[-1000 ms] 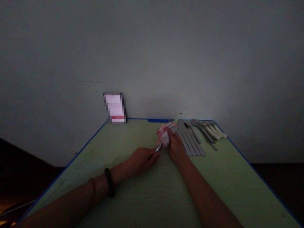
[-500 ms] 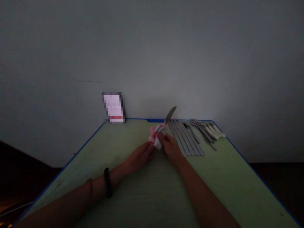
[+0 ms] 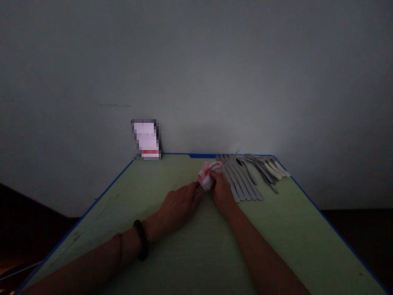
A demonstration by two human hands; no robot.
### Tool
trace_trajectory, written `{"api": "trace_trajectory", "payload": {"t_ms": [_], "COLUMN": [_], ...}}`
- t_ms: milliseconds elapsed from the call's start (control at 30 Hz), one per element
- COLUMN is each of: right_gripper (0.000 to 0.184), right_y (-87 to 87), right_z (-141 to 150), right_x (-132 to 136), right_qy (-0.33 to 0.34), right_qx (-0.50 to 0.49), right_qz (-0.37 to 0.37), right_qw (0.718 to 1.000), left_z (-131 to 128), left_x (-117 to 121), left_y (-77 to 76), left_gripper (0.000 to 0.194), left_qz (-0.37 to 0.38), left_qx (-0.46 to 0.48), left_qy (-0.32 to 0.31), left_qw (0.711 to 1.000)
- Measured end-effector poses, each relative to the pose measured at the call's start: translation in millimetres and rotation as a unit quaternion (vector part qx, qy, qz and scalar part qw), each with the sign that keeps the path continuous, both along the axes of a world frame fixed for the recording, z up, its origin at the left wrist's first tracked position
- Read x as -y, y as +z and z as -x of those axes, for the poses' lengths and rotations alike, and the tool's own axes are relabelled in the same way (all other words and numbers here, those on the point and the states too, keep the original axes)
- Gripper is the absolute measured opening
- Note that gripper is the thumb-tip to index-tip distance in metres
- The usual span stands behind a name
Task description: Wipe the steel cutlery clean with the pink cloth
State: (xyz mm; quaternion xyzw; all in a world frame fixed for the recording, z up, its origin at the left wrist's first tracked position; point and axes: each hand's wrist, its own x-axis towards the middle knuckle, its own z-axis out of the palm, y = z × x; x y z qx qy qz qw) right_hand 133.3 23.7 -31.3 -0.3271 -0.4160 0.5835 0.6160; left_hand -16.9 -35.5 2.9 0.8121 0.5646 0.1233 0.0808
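Note:
Over the middle of the green table (image 3: 172, 262), my left hand (image 3: 181, 205) is closed on the handle end of a table knife (image 3: 199, 189). Bunched around that knife is a pink-and-white cloth (image 3: 206, 174), pinched in my right hand (image 3: 222, 190) with the thumb on top. The cloth and fingers hide most of the knife; a faint thin tip shows beyond them. Just right of my right hand, several metal knives (image 3: 245, 184) lie side by side on the tabletop, handles toward me.
Farther right lie dark metal spoons or forks (image 3: 260, 169) in a pile, beside several white-handled pieces of cutlery (image 3: 278, 170). A phone (image 3: 149, 139), its screen blurred, leans on the grey wall (image 3: 196, 73) at the back left. Blue edging (image 3: 107, 190) borders the table.
The cloth and my right hand have shifted slightly right along the knife. The blade, broad and raised before, is now turned lower and nearly edge-on. My left hand has rolled over.

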Motion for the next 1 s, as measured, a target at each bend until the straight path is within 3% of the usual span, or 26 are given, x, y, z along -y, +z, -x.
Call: {"api": "trace_trajectory", "payload": {"t_ms": [100,233,367,533,700,867,1000], "right_gripper": [0.011,0.007,0.006,0.014,0.017,0.015,0.02], "right_y": [-0.5,2.3,7.9,15.7,23.0,24.9,15.5], "right_z": [4,3,2,7,4,-2,0], "right_x": [-4,-11,-8,7,20,21,14], "right_qy": [-0.049,-0.042,-0.058,0.028,0.064,0.048,0.033], "right_qx": [-0.077,-0.217,-0.269,-0.108,0.055,0.08,0.077], "right_qz": [0.033,0.099,0.13,0.069,0.018,0.016,0.027], "right_qw": [0.995,0.97,0.953,0.991,0.996,0.995,0.996], "left_z": [3,8,13,13,10,10,8], "left_x": [-2,-5,-8,-13,-13,-12,-8], "left_y": [2.4,2.1,0.8,0.3,-0.1,2.0,5.5], "left_gripper": [0.036,0.034,0.036,0.031,0.032,0.034,0.037], "left_qz": [0.015,0.039,0.076,0.088,0.097,0.078,0.081], "left_qx": [0.053,0.061,0.109,0.156,0.172,0.171,0.142], "left_qy": [-0.021,-0.075,-0.123,-0.111,-0.069,-0.083,-0.081], "left_qw": [0.998,0.995,0.983,0.978,0.978,0.979,0.983]}}
